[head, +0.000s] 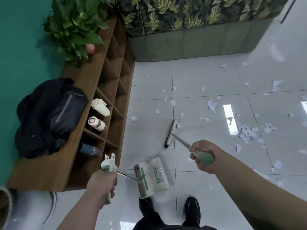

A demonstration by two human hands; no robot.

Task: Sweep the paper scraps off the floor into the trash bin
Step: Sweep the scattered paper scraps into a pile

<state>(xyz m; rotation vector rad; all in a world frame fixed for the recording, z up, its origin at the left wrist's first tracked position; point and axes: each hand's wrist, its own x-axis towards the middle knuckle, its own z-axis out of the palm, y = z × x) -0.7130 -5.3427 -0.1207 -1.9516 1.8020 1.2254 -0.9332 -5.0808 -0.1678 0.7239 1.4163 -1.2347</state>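
White paper scraps (pixel 247 133) lie scattered over the glossy white tile floor (pixel 207 80), thickest at the right. My right hand (pixel 203 155) grips the green handle of a broom. Its head (pixel 170 133) rests on the floor ahead of me, next to a few scraps. My left hand (pixel 102 185) grips the green handle of a pale dustpan (pixel 152 177). The dustpan sits low just in front of my black shoes (pixel 191 208), and no scraps show inside it. A trash bin is not clearly visible.
A wooden cubby shelf (pixel 106 103) runs along the left wall, with a black backpack (pixel 48 117) and a leafy plant (pixel 74 25) on top and bottles inside. A green sofa base (pixel 191 45) stands at the back. A round metallic object (pixel 25 206) sits at lower left.
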